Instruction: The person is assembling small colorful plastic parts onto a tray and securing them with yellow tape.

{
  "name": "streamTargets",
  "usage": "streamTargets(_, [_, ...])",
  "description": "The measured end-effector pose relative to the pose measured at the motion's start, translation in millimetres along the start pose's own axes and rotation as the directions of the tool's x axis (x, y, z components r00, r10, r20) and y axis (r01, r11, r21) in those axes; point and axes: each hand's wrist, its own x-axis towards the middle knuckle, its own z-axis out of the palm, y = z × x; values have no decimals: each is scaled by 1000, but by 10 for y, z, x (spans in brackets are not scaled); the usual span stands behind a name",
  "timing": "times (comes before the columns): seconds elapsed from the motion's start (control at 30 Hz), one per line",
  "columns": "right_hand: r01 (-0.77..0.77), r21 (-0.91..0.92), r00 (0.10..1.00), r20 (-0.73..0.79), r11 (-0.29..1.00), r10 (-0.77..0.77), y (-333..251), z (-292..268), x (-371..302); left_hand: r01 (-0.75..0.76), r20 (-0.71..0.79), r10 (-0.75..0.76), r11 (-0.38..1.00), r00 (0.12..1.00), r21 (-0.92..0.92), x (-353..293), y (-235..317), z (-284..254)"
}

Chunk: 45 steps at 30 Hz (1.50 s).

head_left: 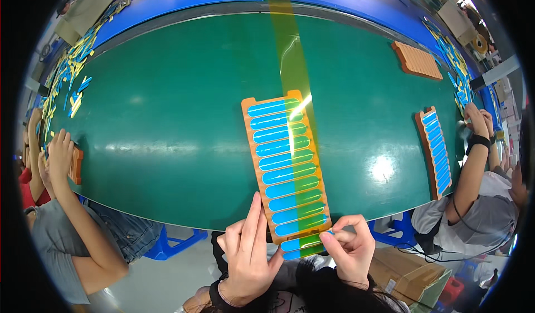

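An orange slotted tray (249, 140) lies lengthwise before me, its slots filled with blue round-ended strips (276, 163). A see-through yellow tape (298, 62) runs from the far side down over the strips' right part. At the tray's near end, blue strips lie partly under the tape; the lowest one (292, 255) lies past the tray's edge. My left hand (248, 254) is open, fingers stretched along the tray's left edge and thumb beside the near strips. My right hand (352, 249) pinches the right end of a near blue strip by the tape's edge.
The green table (167, 118) carries another filled orange tray (432, 154) at right and a ridged orange block (418, 61) at far right. Loose blue and yellow strips (78, 62) lie at left. Other people's hands (60, 154) work at both sides. A cardboard box (404, 271) stands below right.
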Motion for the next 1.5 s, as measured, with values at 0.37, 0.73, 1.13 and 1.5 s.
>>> streamTargets(0.37, [-12,13,998,-67,1000,13,-8,72,103,-52,49,50,998,998,41,155,-74,-6])
streamTargets(0.73, [-2,-25,996,-90,1000,0,-26,106,83,-663,17,666,740,746,108,340,-407,-149])
streamTargets(1.13, [-50,-116,997,-66,992,43,-131,82,104,-624,251,630,773,735,-114,416,-446,-243])
streamTargets(1.5, [375,-598,926,275,708,-258,-405,89,448,-403,324,458,887,828,-223,322,-353,-296])
